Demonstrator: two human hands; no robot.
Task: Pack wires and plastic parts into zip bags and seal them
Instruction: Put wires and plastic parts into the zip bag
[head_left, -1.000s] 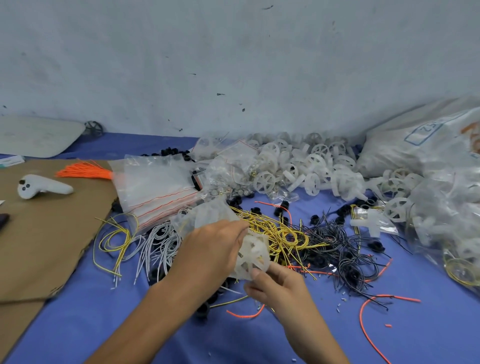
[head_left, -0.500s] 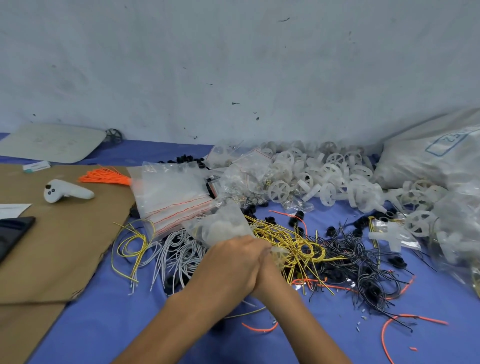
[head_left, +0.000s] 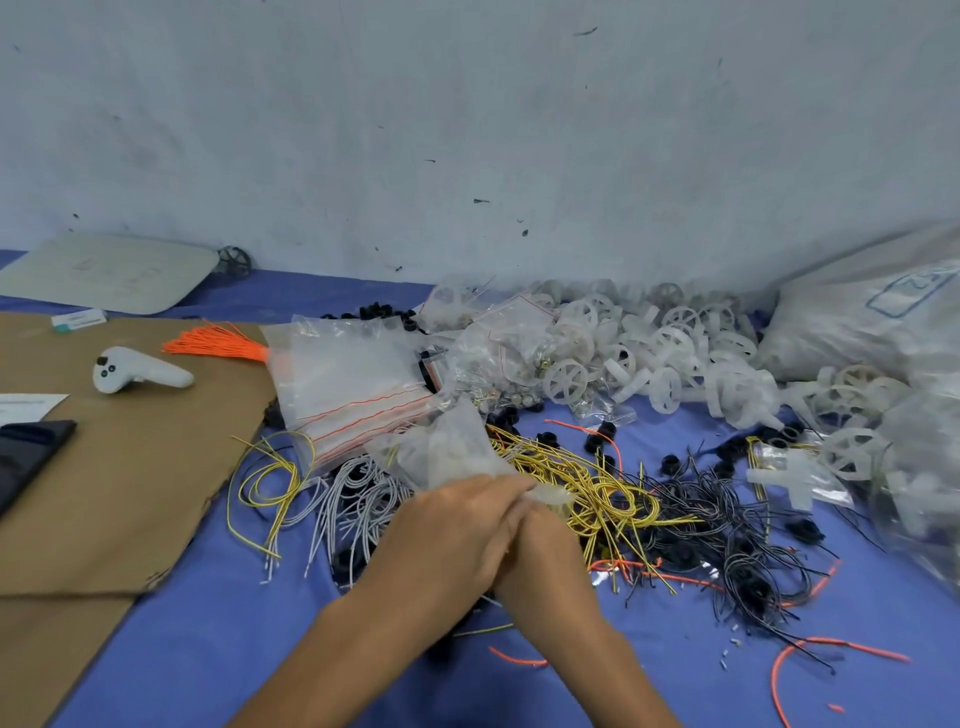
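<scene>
The left hand (head_left: 452, 530) lies over the right hand (head_left: 545, 561), both pressed together low at the middle of the counter (head_left: 208, 649). The left hand's fingers curl round the lower end of a small zip bag (head_left: 452, 452), which sticks up and away from behind the knuckles with pale plastic inside. The right hand's fingers are hidden under the left, so I cannot tell their grip. Just right of the hands lies a tangle of yellow wires (head_left: 582, 478), with black wires (head_left: 727, 525) beyond. White wires (head_left: 353, 499) lie just left. Further back sit a stack of empty bags (head_left: 343, 384) and a heap of white plastic wheels (head_left: 649, 343).
</scene>
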